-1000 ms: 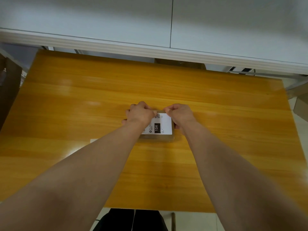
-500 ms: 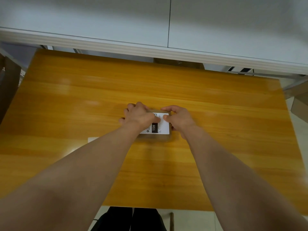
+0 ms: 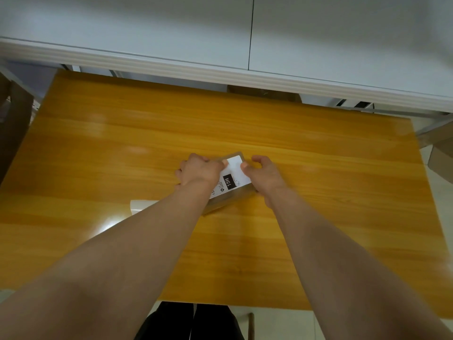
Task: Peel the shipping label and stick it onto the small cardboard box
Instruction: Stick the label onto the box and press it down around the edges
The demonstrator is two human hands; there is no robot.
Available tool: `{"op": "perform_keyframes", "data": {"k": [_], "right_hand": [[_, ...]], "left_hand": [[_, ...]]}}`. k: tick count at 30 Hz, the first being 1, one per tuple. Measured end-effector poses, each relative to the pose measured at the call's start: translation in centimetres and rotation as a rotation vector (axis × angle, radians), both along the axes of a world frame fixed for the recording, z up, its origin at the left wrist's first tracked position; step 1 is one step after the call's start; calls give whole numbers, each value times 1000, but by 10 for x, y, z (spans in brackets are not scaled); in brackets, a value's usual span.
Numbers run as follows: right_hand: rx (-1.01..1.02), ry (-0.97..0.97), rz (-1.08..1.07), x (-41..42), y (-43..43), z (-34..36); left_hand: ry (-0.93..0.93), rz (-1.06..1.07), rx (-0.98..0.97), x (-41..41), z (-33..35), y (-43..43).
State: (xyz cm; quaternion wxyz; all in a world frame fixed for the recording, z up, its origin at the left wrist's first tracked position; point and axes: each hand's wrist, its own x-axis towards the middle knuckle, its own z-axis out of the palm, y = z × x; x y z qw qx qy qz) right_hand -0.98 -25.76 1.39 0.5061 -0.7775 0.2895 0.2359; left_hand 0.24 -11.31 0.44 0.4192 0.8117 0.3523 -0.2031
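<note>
A small cardboard box sits mid-table, turned at an angle. A white shipping label with a black "15H" patch lies on its top face. My left hand grips the box's left side, thumb pressing the label's far edge. On the box's right side rests my right hand, thumb on the label's right edge. My left forearm hides the box's near-left corner.
A white backing sheet lies on the orange wooden table, left of the box and partly under my left forearm. A white cabinet ledge runs behind the table. Cardboard pieces stand off the right edge.
The box and label have rotated counter-clockwise and now sit skewed. Both thumbs have slid along the label's far end, and the hands moved slightly apart.
</note>
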Motion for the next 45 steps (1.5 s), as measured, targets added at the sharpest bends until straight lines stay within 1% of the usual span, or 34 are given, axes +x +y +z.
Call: {"op": "perform_keyframes", "data": {"k": [2, 4, 7, 10, 12, 14, 17, 19, 21, 25, 29, 36, 40, 45], "right_hand": [[11, 74, 28, -1, -1, 5], [48, 105, 36, -1, -1, 9], [66, 55, 43, 1, 2, 12], [37, -13, 77, 2, 6, 11], [33, -26, 102, 2, 8, 12], [42, -22, 132, 1, 9, 13], [67, -13, 195, 0, 12, 14], [83, -10, 233, -1, 12, 13], [84, -15, 252, -1, 13, 13], [72, -8, 267, 1, 15, 12], [97, 16, 231, 4, 15, 9], [173, 57, 76, 8, 19, -2], [219, 29, -31, 7, 22, -9], [215, -21, -155, 5, 30, -17]], "left_hand": [[66, 86, -26, -1, 2, 1], [117, 152, -82, -2, 3, 5], [155, 220, -233, -7, 10, 6], [181, 234, -288, -10, 14, 4], [153, 222, -328, -11, 13, 5], [83, 155, -335, -10, 8, 8], [-58, -66, -300, -4, 7, 12], [-72, -195, -365, -1, 6, 16], [-56, -255, -450, -1, 4, 21], [-58, -266, -536, -2, 2, 27], [-59, -266, -534, -1, 3, 29], [-31, -152, -557, 3, -4, 25], [-54, -84, -541, 3, -3, 21], [-70, 2, -551, 2, -4, 16]]}}
